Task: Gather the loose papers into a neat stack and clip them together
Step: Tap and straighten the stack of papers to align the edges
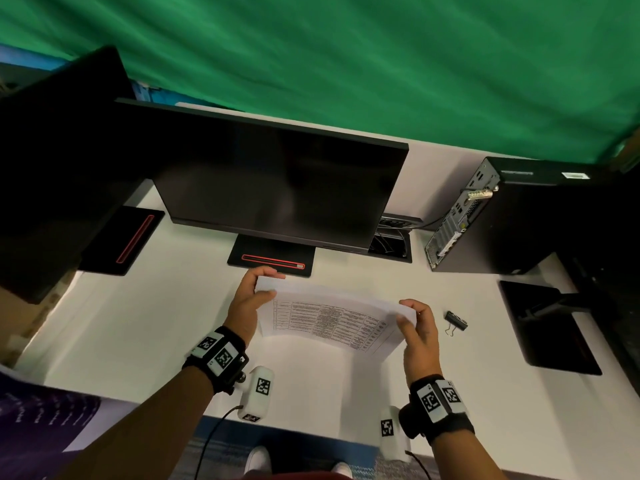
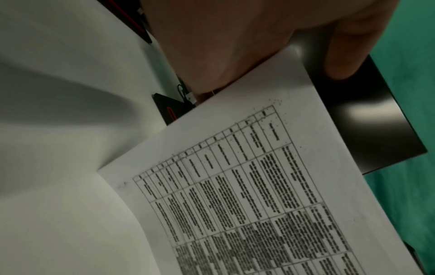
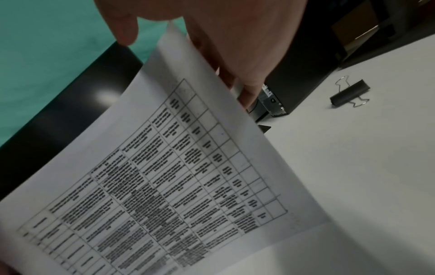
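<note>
Currently: printed sheets [image 1: 332,320], left hand [image 1: 251,299] and right hand [image 1: 417,332] grasping opposite short edges; square edges first; binder clip [image 1: 456,322] just right of sheets

papers [image 1: 332,315] held between left hand [image 1: 247,299] and right hand [image 1: 420,337] above the bench [image 1: 138,323], monitor [image 1: 277,188] behind them, binder clip [image 1: 456,321] on the bench just right of the right hand, computer tower [image 1: 512,220] behind the clip

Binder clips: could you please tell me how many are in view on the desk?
1. The binder clip lies on the desk, right of the papers and beside the right hand. Others may be hidden under the papers.
</note>
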Demonstrator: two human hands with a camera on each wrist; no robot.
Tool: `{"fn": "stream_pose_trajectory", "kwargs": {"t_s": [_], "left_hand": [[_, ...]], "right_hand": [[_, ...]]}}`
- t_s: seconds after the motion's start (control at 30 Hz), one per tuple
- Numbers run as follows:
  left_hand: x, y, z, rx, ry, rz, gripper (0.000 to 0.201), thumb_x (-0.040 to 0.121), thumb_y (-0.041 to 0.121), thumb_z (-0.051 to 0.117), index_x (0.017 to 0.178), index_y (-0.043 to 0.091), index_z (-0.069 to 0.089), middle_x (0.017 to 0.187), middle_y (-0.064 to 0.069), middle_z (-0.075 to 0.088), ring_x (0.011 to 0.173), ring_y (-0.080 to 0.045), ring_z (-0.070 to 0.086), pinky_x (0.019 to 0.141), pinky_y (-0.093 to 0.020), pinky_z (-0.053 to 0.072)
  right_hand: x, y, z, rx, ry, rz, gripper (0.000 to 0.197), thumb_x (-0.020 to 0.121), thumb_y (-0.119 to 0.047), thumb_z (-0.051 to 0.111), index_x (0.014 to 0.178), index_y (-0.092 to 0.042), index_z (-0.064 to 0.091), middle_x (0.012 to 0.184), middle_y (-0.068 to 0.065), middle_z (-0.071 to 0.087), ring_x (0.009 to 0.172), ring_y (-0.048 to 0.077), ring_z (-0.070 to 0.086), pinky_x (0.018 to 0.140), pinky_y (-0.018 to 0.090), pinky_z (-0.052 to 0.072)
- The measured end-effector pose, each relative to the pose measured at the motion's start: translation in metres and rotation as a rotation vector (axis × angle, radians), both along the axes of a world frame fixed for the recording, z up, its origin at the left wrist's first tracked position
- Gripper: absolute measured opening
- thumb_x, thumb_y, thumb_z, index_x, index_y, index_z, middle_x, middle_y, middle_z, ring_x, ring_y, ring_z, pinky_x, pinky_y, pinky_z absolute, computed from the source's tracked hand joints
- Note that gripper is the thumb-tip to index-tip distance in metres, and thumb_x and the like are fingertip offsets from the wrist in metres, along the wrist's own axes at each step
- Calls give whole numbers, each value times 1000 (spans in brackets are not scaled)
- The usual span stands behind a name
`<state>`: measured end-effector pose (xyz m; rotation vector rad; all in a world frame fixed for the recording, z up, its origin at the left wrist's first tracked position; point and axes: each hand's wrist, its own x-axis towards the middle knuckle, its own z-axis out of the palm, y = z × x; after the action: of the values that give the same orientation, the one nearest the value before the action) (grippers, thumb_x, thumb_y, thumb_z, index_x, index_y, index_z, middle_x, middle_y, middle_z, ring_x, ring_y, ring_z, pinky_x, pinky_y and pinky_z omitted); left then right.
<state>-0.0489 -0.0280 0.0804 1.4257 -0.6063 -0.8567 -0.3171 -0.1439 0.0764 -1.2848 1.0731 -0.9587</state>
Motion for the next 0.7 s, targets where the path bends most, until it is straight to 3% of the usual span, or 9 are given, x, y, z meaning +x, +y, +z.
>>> {"fn": "stream_pose_trajectory", "kwargs": {"t_s": [0.1, 0.2, 0.33, 0.4, 0.53, 0.6, 0.67, 0.7], "left_hand": [[6, 4, 0, 175, -132, -25, 38, 70, -10, 51, 97, 17, 52, 94, -9, 58, 91, -27, 60, 64, -25, 49], [1, 0, -2, 279, -235, -26, 34, 79, -17, 44, 86, 16, 51, 86, -10, 56, 85, -25, 58, 63, -23, 45], [1, -9, 0, 300, -215, -20, 33, 81, -13, 44, 84, 19, 49, 86, -11, 55, 84, -24, 58, 66, -27, 45], [2, -10, 1, 314, -216, -29, 33, 81, -13, 44, 84, 20, 49, 86, -13, 54, 84, -26, 58, 68, -30, 48], [1, -12, 2, 338, -264, -23, 28, 83, -11, 44, 77, 17, 48, 78, -11, 52, 78, -26, 56, 67, -31, 48], [0, -16, 5, 347, -291, 40, 24, 87, -6, 42, 74, 13, 48, 72, -10, 50, 71, -24, 53, 62, -29, 45], [-6, -22, 12, 322, -278, 126, 26, 90, 0, 40, 70, 14, 47, 67, -8, 47, 64, -21, 49, 57, -27, 40], [-10, -26, 19, 312, -266, 162, 27, 90, 2, 39, 69, 15, 47, 65, -7, 46, 61, -20, 48, 54, -26, 38]], "right_hand": [[-10, 2, -6, 41, 76, 121, 46, 68, 2, 50, 109, -18, 50, 98, 0, 58, 85, 9, 56, 68, 18, 47], [-7, 5, -9, -1, 243, 121, 46, 83, 19, 41, 109, -19, 48, 94, 1, 57, 84, 13, 55, 65, 17, 45], [3, 3, -6, 18, 247, 47, 35, 84, 11, 40, 107, -15, 47, 89, 0, 54, 79, 14, 51, 66, 27, 42], [5, 1, -8, 36, 266, 32, 38, 85, 15, 38, 107, -14, 47, 88, 0, 53, 80, 17, 51, 67, 30, 42], [4, -1, -1, 102, 267, 73, 42, 86, 17, 41, 114, -14, 44, 94, 1, 55, 89, 22, 53, 68, 28, 44], [3, -3, 10, 108, 208, 86, 43, 83, 6, 50, 116, -20, 42, 106, 4, 54, 98, 25, 53, 75, 29, 47], [8, -5, 29, -46, 219, 22, 52, 73, -12, 60, 120, -25, 42, 122, 0, 49, 114, 26, 51, 99, 38, 46], [15, -5, 43, -198, 323, 33, 59, 71, -21, 67, 125, -25, 42, 129, -3, 46, 121, 24, 48, 108, 40, 40]]}}
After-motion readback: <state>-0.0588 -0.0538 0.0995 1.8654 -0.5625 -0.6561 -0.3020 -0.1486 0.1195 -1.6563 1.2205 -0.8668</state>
